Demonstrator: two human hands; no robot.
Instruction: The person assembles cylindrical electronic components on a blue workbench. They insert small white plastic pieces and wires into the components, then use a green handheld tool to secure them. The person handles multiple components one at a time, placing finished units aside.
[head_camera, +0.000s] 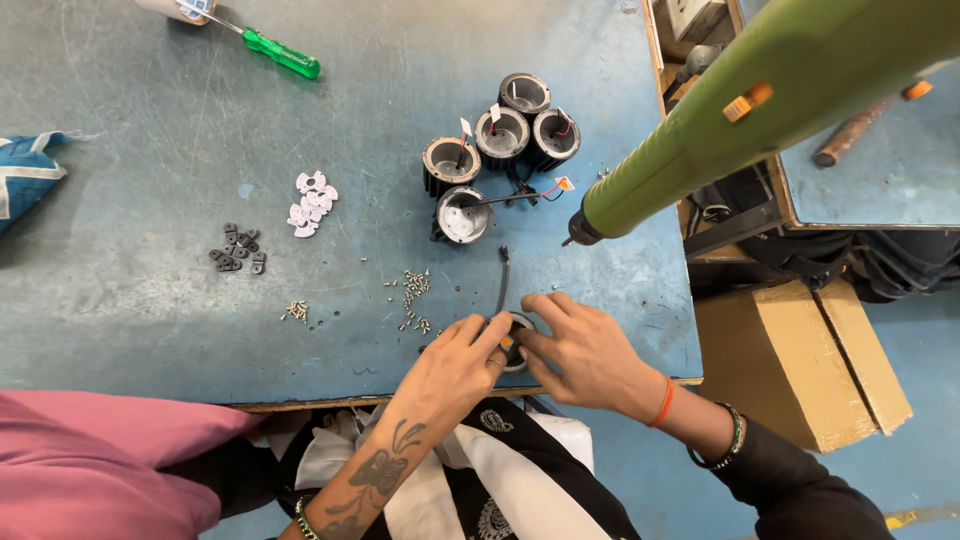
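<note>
Both hands meet at the near edge of the blue counter. Left hand, tattooed forearm, and right hand, orange band on wrist, have fingers closed together around a small round black housing w/ an orange bit showing between the fingertips. Housing sits on the counter, right by its front edge, mostly hidden by the fingers. Thin dark cable runs up from it toward the middle of the counter.

Just left of the hands: scatter of small screws, a smaller screw bunch further left. Beyond that, a pile of dark flat clips and a pile of white flat clips, near each other but apart.

Further back, cluster of five cylindrical black housings, touching, open ends up, w/ red/black wires and small tags. Green powered screwdriver hangs in from upper right, tip just right of the cluster. Green-handled screwdriver lies at the far edge. Blue cloth at left edge. Cardboard box on the floor at right. Pink sleeve of a nearby person at bottom left.
</note>
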